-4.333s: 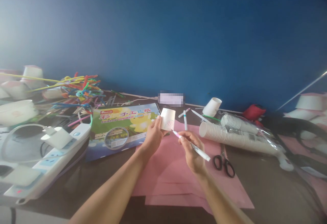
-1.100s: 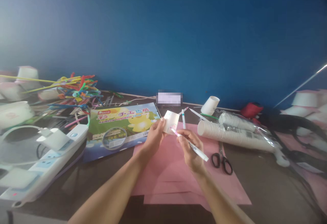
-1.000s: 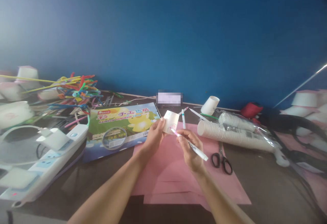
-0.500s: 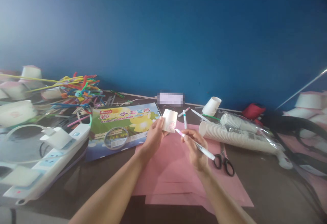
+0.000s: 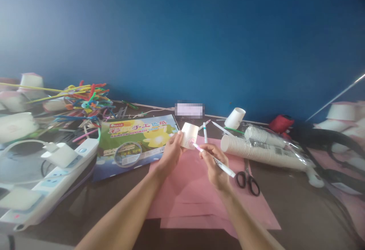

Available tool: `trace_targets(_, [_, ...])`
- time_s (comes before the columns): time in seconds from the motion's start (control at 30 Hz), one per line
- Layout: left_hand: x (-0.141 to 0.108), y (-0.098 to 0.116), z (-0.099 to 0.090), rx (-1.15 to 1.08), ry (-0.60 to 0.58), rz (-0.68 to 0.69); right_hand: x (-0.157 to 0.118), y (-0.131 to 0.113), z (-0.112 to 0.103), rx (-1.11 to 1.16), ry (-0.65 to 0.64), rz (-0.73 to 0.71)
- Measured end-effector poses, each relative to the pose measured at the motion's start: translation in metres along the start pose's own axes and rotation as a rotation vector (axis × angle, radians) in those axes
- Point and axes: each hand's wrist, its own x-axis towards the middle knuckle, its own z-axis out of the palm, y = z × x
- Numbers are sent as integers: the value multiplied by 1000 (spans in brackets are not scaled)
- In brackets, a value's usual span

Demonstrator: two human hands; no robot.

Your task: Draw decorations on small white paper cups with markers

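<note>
A small white paper cup (image 5: 189,133) with a pink drawing near its lower edge is gripped by my left hand (image 5: 172,149) at its left side. My right hand (image 5: 215,163) is closed around a white marker (image 5: 225,167) with a pink tip end. The marker's tip meets the cup at the pink drawing. Both hands are above pink paper sheets (image 5: 188,193). Black-handled scissors (image 5: 248,182) lie on the sheets, just right of my right hand.
A colour paper pack (image 5: 137,140) and a power strip (image 5: 57,181) are on the left, with pipe cleaners (image 5: 91,98) behind. Stacked paper cups (image 5: 262,152), a single cup (image 5: 235,117) and more markers (image 5: 205,131) lie at the right and back.
My right hand and the marker have moved slightly left, with the tip further onto the cup. The cup is tilted a little more. The whole view has shifted slightly.
</note>
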Motion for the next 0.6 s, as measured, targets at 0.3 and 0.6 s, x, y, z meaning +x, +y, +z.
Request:
trace_targets(0.3, [8,6,-1,-157,75,-70,2,1,-4,27,10,42])
trace_targets(0.6, [3,14,-1,-338,-95,-143,5,10,-4,180,113,48])
